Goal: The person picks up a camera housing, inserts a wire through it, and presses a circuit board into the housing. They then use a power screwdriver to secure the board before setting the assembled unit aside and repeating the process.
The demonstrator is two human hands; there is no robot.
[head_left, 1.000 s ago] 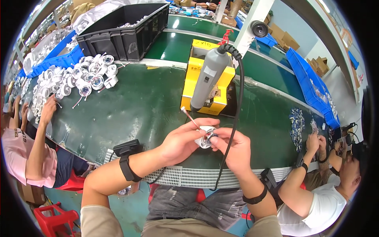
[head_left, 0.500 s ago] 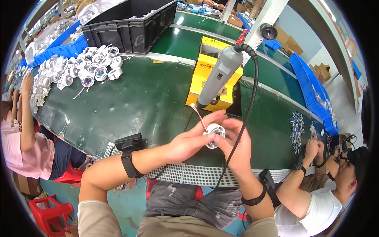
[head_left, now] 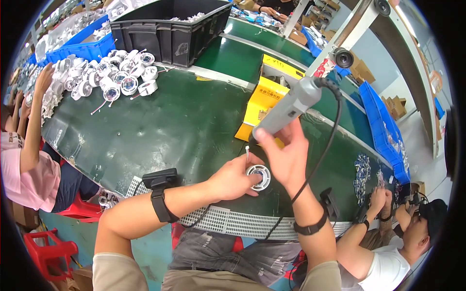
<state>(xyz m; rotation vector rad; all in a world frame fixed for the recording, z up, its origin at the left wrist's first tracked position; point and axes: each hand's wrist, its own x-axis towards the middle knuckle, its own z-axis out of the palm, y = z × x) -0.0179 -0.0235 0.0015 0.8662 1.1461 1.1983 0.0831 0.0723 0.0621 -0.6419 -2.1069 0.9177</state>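
My left hand (head_left: 230, 180) is closed round a small white round housing (head_left: 265, 183), its thumb laid over the inside. A thin lead with a white connector (head_left: 247, 148) sticks up from between the fingers. Just above it to the right, my right hand (head_left: 290, 156) grips the lower part of a grey electric screwdriver (head_left: 294, 104), which tilts down to the left. The screwdriver's tip is hidden by the hand and sits apart from the housing. Behind the tool stands a yellow metal box (head_left: 266, 93), and the tool's black cable (head_left: 331, 140) hangs down past my right wrist.
At the far left lies a heap of white round housings (head_left: 128, 85) with leads, beside a black crate (head_left: 162, 41) and a blue bin (head_left: 90, 46). A long blue tray (head_left: 376, 114) and small wired parts (head_left: 361, 177) lie right. Co-workers sit on both sides.
My right hand has let go of the housing and moved up to take hold of the screwdriver, which is now pulled down to the right. My left hand alone keeps the housing.
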